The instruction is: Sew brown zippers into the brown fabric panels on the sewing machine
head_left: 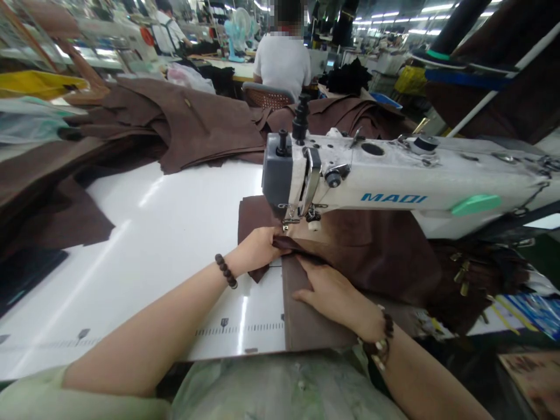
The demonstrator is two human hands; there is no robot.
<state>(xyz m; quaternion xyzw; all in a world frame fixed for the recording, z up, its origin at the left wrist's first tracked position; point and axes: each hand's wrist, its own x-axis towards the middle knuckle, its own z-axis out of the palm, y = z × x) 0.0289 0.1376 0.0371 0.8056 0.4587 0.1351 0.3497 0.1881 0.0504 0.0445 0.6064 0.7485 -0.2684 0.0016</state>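
Brown leather-like fabric [385, 251] lies under the arm of a white sewing machine [385, 175], spreading to the right. My left hand [259, 248] is closed on a folded edge of this fabric, just in front of the presser foot [286, 226]. Thumb and fingers pinch the fold there. My right hand [330, 291] rests on the lower flap nearer to me, its fingers stretched out and reaching under the raised fold. The fingertips are partly hidden by the fabric.
Stacked brown fabric pieces [205, 122] lie behind and left of the machine. A dark flat object [30, 277] sits at the left on the white table [175, 216]. Zipper pulls [461, 274] show on dark fabric at right. A person in white [282, 61] sits ahead.
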